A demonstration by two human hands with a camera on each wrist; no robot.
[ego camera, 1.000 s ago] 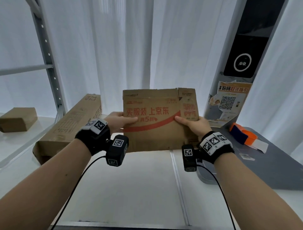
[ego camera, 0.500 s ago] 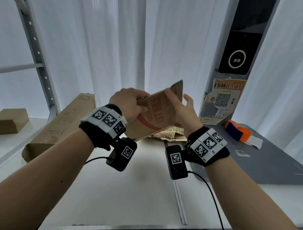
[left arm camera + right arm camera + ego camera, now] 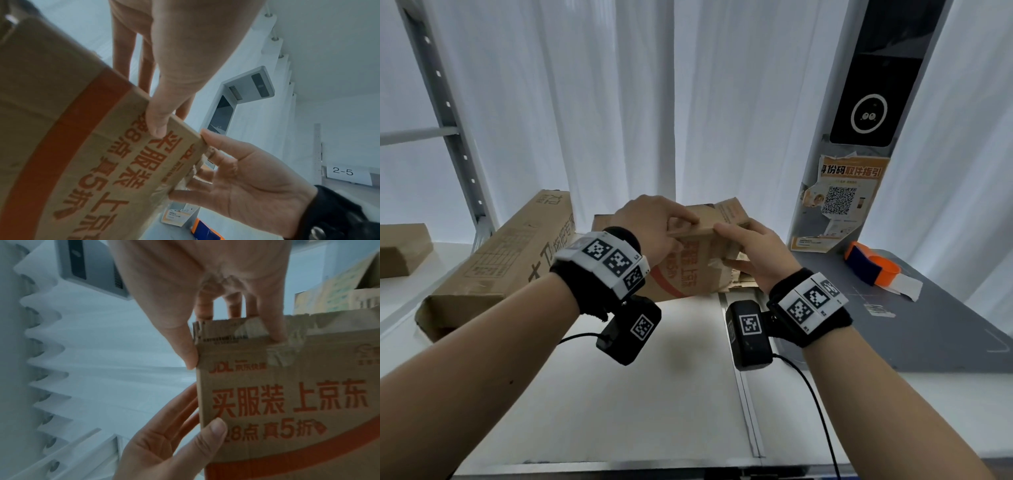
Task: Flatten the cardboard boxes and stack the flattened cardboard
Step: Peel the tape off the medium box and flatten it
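Head view: both hands (image 3: 709, 240) apparently pinch printed box (image 3: 688, 277).

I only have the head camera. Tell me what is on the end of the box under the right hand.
Observer: In the right wrist view, clear tape sticks to the end flap of the box. The right hand pinches that flap.
Operator: Report the left thumb.
Observer: In the left wrist view, the left hand has its thumb on the printed face beside the edge, with its fingers behind the panel.
Operator: Read me any shelf marking.
Observer: The left wrist view shows a white label that reads 2-5.
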